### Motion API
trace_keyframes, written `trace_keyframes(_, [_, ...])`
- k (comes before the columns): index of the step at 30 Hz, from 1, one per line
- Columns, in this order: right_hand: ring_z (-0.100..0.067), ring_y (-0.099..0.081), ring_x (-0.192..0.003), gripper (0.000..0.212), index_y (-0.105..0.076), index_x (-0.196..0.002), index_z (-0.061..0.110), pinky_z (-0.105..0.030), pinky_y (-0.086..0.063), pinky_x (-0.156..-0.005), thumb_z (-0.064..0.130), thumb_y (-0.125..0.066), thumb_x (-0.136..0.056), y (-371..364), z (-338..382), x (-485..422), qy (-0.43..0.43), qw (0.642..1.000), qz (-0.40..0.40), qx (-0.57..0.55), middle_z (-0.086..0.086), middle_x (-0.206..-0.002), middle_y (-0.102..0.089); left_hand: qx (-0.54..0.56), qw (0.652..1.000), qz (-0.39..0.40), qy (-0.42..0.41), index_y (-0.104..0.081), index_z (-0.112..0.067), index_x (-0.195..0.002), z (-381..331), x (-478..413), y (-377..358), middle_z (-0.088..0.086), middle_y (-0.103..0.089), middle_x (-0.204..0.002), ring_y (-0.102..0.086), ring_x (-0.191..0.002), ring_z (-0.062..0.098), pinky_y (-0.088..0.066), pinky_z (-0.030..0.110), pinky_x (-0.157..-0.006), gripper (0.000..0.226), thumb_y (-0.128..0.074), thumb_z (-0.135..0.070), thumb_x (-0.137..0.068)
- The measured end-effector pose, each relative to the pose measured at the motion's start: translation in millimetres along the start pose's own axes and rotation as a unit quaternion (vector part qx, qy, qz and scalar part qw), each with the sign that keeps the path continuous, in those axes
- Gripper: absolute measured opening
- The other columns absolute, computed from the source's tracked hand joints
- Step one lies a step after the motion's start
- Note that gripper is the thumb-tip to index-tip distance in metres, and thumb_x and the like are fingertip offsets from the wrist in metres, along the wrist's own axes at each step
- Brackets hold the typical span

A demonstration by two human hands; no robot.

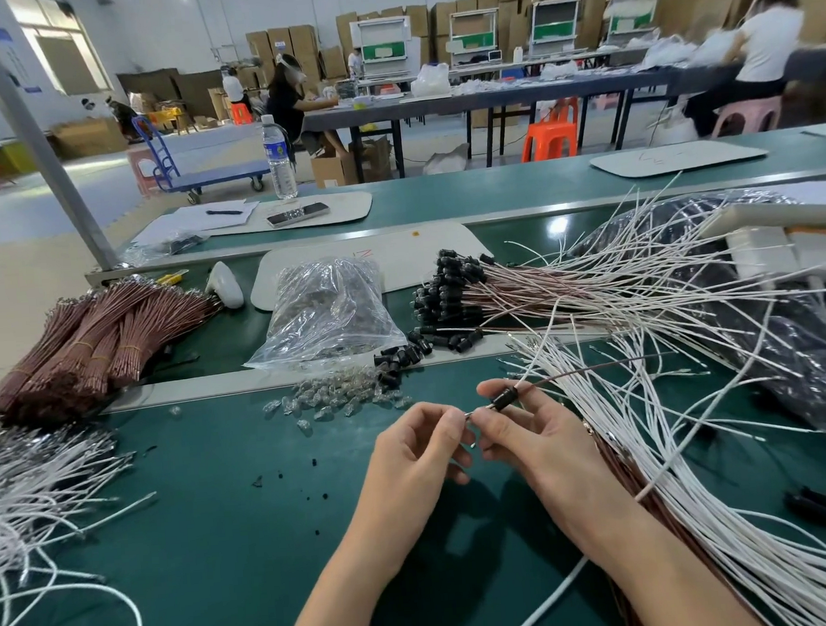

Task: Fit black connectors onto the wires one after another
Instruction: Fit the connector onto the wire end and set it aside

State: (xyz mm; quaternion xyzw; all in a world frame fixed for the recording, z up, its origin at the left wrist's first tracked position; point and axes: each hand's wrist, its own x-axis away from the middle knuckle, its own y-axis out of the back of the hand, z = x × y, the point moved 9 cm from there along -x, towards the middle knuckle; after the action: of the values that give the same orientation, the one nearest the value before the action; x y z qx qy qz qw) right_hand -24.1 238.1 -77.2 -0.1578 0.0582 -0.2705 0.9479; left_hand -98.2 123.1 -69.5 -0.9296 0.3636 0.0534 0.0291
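My right hand [527, 432] holds a black connector [504, 398] threaded on a brown wire [596, 370] that runs off to the right. My left hand [420, 451] pinches the metal tip of that wire just left of the connector. Loose black connectors [399, 357] lie in a small heap on the table rail ahead. A pile of wires with connectors fitted [453, 293] lies further back. White wires [664, 442] fan out under and to the right of my right hand.
A clear bag [325, 314] and small clear parts [338, 396] lie ahead of my hands. Bundled brown wires [95, 344] sit at the left, white wires [27, 491] at the near left. Other people sit at tables far behind.
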Motion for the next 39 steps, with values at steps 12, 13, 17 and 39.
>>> trace_keyframes(12, [-0.006, -0.061, -0.063, 0.02, -0.069, -0.106, 0.02, -0.016, -0.052, -0.064, 0.007, -0.071, -0.091, 0.8, 4.5, 0.7, 0.034, 0.995, -0.011, 0.089, 0.007, -0.071, -0.067, -0.006, 1.0, -0.001, 0.001, -0.07, -0.009, -0.094, 1.8, -0.8, 2.5, 0.001, -0.071, -0.084, -0.066, -0.075, 0.014, -0.057, 0.028, -0.068, 0.016, -0.06, -0.02, -0.1])
trace_keyframes(13, [-0.006, -0.061, -0.063, 0.02, -0.069, -0.106, 0.02, -0.015, -0.051, -0.064, 0.007, -0.071, -0.091, 1.1, 5.3, 0.9, 0.035, 0.995, -0.013, 0.093, 0.008, -0.07, -0.067, -0.005, 1.0, 0.001, 0.002, -0.07, -0.01, -0.094, 2.2, -0.8, 2.4, 0.002, -0.071, -0.084, -0.066, -0.075, 0.014, -0.057, 0.028, -0.068, 0.016, -0.06, -0.02, -0.1])
trace_keyframes(17, [-0.007, -0.059, -0.062, 0.02, -0.069, -0.106, 0.019, -0.014, -0.051, -0.065, 0.007, -0.071, -0.09, 2.0, 8.0, 1.7, 0.039, 0.996, -0.018, 0.082, 0.006, -0.07, -0.066, -0.013, 1.0, 0.006, 0.004, -0.071, -0.011, -0.095, 4.0, -1.8, 1.4, 0.002, -0.072, -0.085, -0.066, -0.075, 0.013, -0.056, 0.028, -0.069, 0.014, -0.062, -0.021, -0.1])
trace_keyframes(39, [-0.006, -0.068, -0.072, 0.016, -0.082, -0.088, 0.023, -0.019, -0.055, -0.063, 0.034, -0.075, -0.078, -1.5, 0.5, 3.7, -0.019, 0.997, -0.023, 0.076, -0.002, -0.083, -0.077, -0.079, 0.996, -0.035, -0.025, -0.07, -0.018, -0.095, -3.8, 0.3, 4.5, -0.008, -0.073, -0.082, -0.066, -0.072, 0.007, -0.054, 0.023, -0.066, 0.013, -0.06, -0.022, -0.1])
